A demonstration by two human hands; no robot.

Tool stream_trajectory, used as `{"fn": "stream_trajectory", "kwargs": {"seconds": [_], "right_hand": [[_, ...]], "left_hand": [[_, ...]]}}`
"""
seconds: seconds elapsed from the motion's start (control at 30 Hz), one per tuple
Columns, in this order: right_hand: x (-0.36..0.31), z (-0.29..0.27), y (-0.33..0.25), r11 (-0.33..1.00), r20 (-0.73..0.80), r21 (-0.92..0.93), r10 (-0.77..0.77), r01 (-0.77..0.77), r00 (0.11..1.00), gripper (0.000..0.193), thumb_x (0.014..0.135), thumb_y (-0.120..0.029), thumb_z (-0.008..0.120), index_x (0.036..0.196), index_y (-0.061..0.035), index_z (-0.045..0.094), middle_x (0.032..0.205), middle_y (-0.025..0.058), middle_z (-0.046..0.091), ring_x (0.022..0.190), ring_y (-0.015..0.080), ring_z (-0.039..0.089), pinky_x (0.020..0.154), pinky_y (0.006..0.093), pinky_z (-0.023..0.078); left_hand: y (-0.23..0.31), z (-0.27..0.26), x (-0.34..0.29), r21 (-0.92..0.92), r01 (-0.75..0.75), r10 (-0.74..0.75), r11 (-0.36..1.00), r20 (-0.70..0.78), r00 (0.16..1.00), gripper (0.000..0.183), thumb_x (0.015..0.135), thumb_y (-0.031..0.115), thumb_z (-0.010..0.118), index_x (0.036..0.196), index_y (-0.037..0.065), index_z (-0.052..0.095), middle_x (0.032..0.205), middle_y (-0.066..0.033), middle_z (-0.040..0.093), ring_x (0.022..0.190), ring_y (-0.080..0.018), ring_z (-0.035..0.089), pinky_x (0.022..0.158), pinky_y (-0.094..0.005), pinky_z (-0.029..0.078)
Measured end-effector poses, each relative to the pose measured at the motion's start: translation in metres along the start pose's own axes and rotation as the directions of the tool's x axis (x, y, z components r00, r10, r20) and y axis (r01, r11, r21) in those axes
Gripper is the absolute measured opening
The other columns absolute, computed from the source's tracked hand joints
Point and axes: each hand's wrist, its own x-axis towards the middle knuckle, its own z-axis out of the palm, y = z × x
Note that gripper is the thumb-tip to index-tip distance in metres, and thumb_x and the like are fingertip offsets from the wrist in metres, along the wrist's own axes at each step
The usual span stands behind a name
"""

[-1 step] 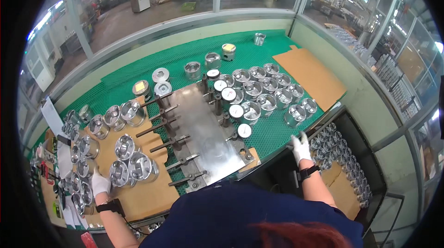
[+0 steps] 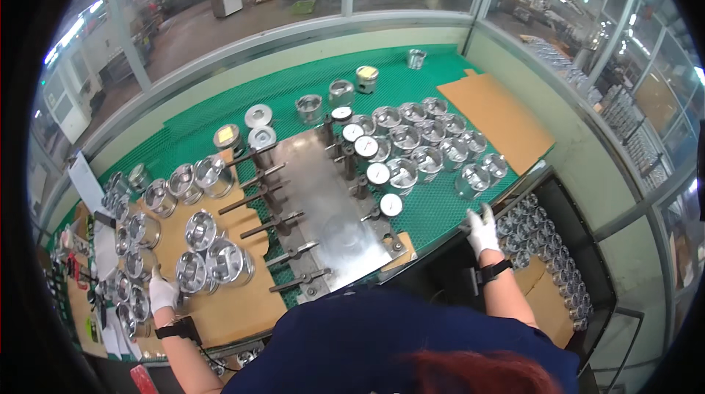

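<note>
Two gloved hands are flanking the metal gauge fixture (image 2: 323, 210): left hand (image 2: 162, 293) curling against a piston (image 2: 192, 270), right hand (image 2: 482, 229) resting spread on the bench (image 2: 440, 210) edge.

Pistons (image 2: 220, 262): bright, glossy metal. Gauge fixture plate (image 2: 323, 203): smooth, dull-sheen steel. Surface (image 2: 433, 210): green textured matting with a rough grid pattern. Sheets (image 2: 488, 118): matt brown cardboard. Both hands, left (image 2: 163, 293) and right (image 2: 482, 229): white cloth gloves.

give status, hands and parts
Left white-gloved hand beside shiny metal pistons on brown cardboard sheet. Right white-gloved hand on bench edge. Grey gauge fixture between.
</note>
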Motion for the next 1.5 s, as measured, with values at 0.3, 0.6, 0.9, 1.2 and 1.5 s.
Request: {"fn": "stream_trajectory", "kwargs": {"seconds": [0.3,0.6,0.9,1.2,1.5], "right_hand": [[-0.009,0.044,-0.101,0.996,0.295,0.055,-0.078,0.065,0.952,0.054,0.102,-0.019,0.061,0.151,-0.0025,0.044,0.147,0.0131,0.05,0.108,0.0198,0.063,0.087,0.0347,0.058],[-0.097,0.148,-0.159,0.975,0.994,0.001,-0.025,0.221,0.109,0.079,0.088,-0.017,0.08,0.151,0.003,0.037,0.137,0.0182,0.058,0.11,0.023,0.066,0.096,0.0338,0.054],[-0.086,0.166,-0.134,0.771,0.896,0.208,-0.397,0.602,0.198,0.123,0.059,-0.024,0.096,0.156,0.0026,0.026,0.14,0.0218,0.049,0.129,0.0358,0.052,0.111,0.0415,0.042],[-0.092,0.2,-0.146,0.482,0.901,0.11,-0.418,0.869,0.118,0.098,0.064,-0.033,0.089,0.144,0.001,0.043,0.126,0.0254,0.054,0.113,0.0446,0.056,0.097,0.0501,0.048],[-0.073,0.151,-0.108,0.855,0.944,-0.08,-0.1,0.513,0.314,0.085,0.082,-0.01,0.081,0.151,0.0031,0.034,0.131,0.0254,0.058,0.102,0.0345,0.07,0.086,0.037,0.057]], "left_hand": [[0.012,-0.054,-0.13,-0.388,0.145,-0.105,0.91,0.122,0.987,0.056,0.087,0.026,0.065,0.137,0.0,0.06,0.113,-0.0208,0.068,0.105,-0.0273,0.065,0.095,-0.0373,0.049],[0.28,-0.094,-0.198,-0.921,0.183,0.171,0.343,0.253,0.952,0.054,0.094,0.015,0.066,0.145,0.001,0.053,0.13,-0.0131,0.064,0.115,-0.0188,0.061,0.102,-0.0317,0.047],[0.337,0.001,-0.198,-0.883,0.398,0.548,0.251,0.468,0.693,0.071,0.094,0.013,0.067,0.155,0.001,0.033,0.135,-0.017,0.062,0.122,-0.0237,0.061,0.104,-0.0369,0.048],[0.353,0.034,-0.18,-0.538,-0.6,0.742,0.592,0.072,0.666,0.091,0.07,0.012,0.082,0.149,0.002,0.038,0.126,-0.0235,0.06,0.108,-0.0413,0.061,0.092,-0.0475,0.051],[0.361,0.065,-0.174,-0.431,-0.743,0.767,0.513,-0.158,0.622,0.097,0.067,0.024,0.09,0.145,0.002,0.038,0.131,-0.0244,0.055,0.114,-0.0444,0.058,0.096,-0.0496,0.05]]}}
